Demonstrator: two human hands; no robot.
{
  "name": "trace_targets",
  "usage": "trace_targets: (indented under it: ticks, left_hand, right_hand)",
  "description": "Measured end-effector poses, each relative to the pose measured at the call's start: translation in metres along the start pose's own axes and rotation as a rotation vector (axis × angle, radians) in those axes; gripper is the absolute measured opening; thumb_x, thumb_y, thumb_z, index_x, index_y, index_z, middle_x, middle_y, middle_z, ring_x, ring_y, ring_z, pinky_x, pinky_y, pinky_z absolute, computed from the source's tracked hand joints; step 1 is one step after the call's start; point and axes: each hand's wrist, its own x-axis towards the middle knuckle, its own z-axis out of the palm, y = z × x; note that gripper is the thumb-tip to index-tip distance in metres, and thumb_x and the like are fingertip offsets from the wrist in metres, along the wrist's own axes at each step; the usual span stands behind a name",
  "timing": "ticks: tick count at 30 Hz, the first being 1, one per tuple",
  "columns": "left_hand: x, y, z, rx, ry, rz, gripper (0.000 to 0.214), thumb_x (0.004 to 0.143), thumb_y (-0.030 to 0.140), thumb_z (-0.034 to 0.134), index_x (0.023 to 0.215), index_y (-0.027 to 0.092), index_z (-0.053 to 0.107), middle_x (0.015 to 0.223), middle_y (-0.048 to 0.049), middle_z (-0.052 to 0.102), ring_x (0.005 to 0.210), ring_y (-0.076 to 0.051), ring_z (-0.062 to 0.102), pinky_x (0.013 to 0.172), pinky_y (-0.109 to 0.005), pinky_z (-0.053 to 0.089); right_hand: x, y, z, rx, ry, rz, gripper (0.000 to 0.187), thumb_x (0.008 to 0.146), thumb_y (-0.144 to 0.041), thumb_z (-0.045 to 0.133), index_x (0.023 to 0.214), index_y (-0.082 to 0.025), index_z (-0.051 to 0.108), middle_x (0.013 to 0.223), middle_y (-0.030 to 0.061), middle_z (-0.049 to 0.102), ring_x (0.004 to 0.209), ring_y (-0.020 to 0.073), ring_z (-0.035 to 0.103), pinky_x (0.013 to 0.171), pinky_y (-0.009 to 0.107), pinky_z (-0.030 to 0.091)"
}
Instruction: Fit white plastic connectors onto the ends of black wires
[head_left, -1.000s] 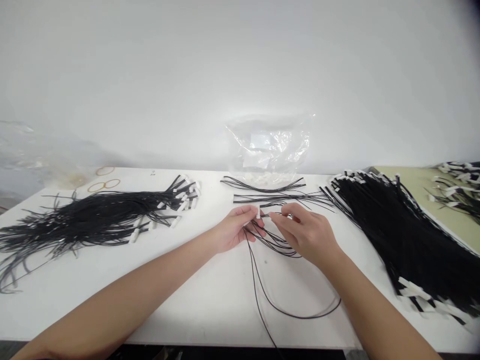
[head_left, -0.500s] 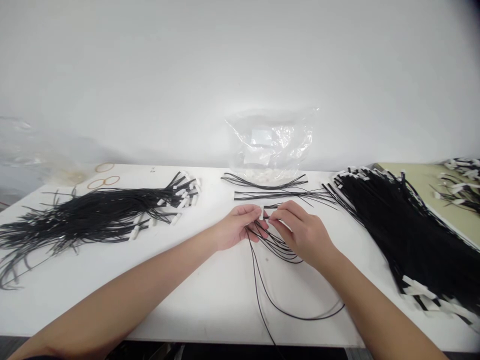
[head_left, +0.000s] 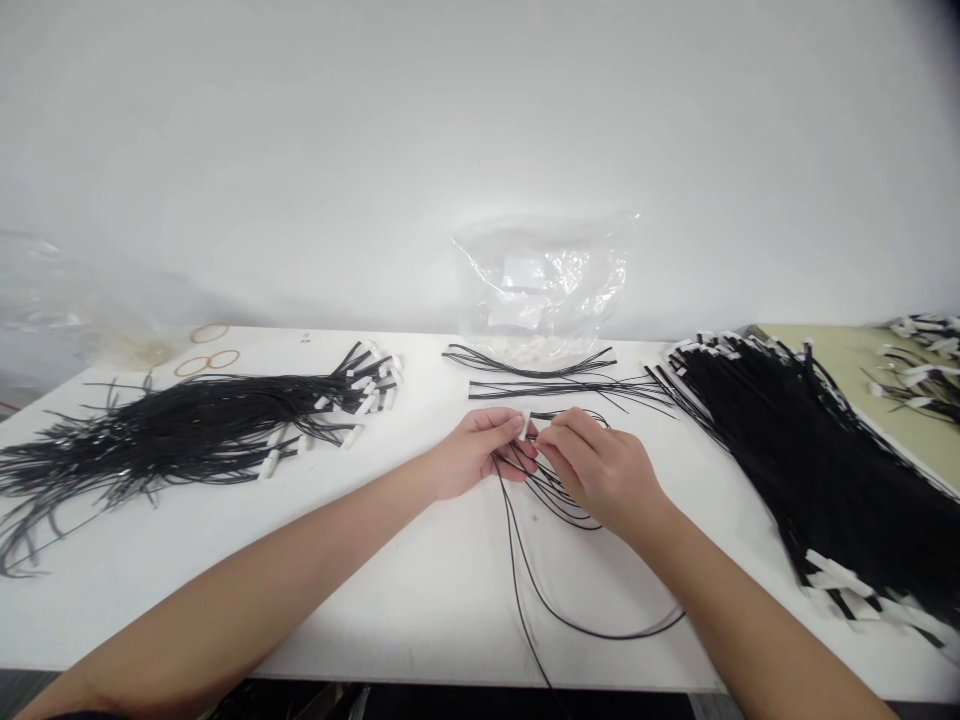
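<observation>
My left hand [head_left: 474, 450] pinches a small white connector [head_left: 524, 424] over the middle of the white table [head_left: 390, 590]. My right hand [head_left: 596, 464] meets it from the right, fingers pinched on thin black wires [head_left: 559, 490] that run into the connector. These wires loop down and off the table's front edge. Both hands hover just above the tabletop, fingertips touching each other.
A big bundle of black wires with white connectors [head_left: 195, 425] lies on the left, a larger heap [head_left: 810, 460] on the right. A clear plastic bag [head_left: 544, 290] stands at the back by the wall, loose black wires [head_left: 540, 385] before it. Rubber bands [head_left: 206, 350] lie far left.
My right hand has moved left and closed in on my left hand's fingertips; the wire end now meets the white connector. The left hand has barely moved.
</observation>
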Motion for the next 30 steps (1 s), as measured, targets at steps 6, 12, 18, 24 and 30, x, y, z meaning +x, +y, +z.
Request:
trace_targets:
  ticks: [6, 12, 18, 24, 30]
  left_hand:
    - [0.000, 0.003, 0.003, -0.031, 0.028, -0.033, 0.026, 0.079, 0.038, 0.060, 0.088, 0.014, 0.059, 0.075, -0.0037, 0.062, 0.065, -0.015, 0.065, 0.051, -0.022, 0.052]
    - [0.002, 0.004, 0.002, -0.128, 0.099, -0.026, 0.023, 0.080, 0.033, 0.060, 0.091, 0.014, 0.058, 0.079, -0.0039, 0.063, 0.065, -0.013, 0.065, 0.044, -0.016, 0.048]
    - [0.003, 0.006, 0.003, -0.169, 0.167, -0.033, 0.023, 0.080, 0.033, 0.060, 0.092, 0.014, 0.058, 0.079, -0.0036, 0.063, 0.066, -0.012, 0.066, 0.037, -0.013, 0.041]
    - [0.002, 0.007, 0.004, -0.189, 0.175, -0.024, 0.021, 0.081, 0.032, 0.059, 0.091, 0.015, 0.057, 0.078, -0.0026, 0.062, 0.068, -0.013, 0.066, 0.036, -0.012, 0.039]
    - [0.002, 0.007, 0.004, -0.207, 0.203, -0.029, 0.021, 0.081, 0.033, 0.058, 0.091, 0.015, 0.056, 0.081, -0.0027, 0.062, 0.071, -0.013, 0.066, 0.044, -0.014, 0.047]
  right_hand:
    - [0.004, 0.002, -0.006, -0.013, 0.051, 0.013, 0.003, 0.080, -0.016, 0.058, 0.079, -0.018, 0.059, 0.073, 0.0001, 0.058, 0.065, 0.0063, 0.048, 0.057, 0.020, 0.033]
    - [0.003, 0.000, -0.017, 0.105, 0.048, -0.127, 0.004, 0.077, -0.015, 0.060, 0.079, -0.018, 0.059, 0.064, -0.0027, 0.053, 0.057, 0.0052, 0.042, 0.053, 0.021, 0.030]
    - [-0.002, -0.006, -0.015, 0.107, -0.172, -0.172, 0.014, 0.079, -0.016, 0.054, 0.066, -0.018, 0.059, 0.047, -0.0063, 0.043, 0.045, 0.0053, 0.025, 0.046, 0.023, 0.016]
    - [-0.006, -0.004, -0.011, 0.064, -0.265, -0.071, 0.020, 0.078, -0.020, 0.055, 0.058, -0.017, 0.053, 0.047, -0.0058, 0.045, 0.043, 0.0057, 0.026, 0.046, 0.023, 0.011]
    - [-0.005, -0.006, -0.013, 0.072, -0.221, -0.130, 0.016, 0.078, -0.014, 0.053, 0.062, -0.016, 0.054, 0.049, -0.0056, 0.042, 0.045, 0.0051, 0.024, 0.047, 0.023, 0.012]
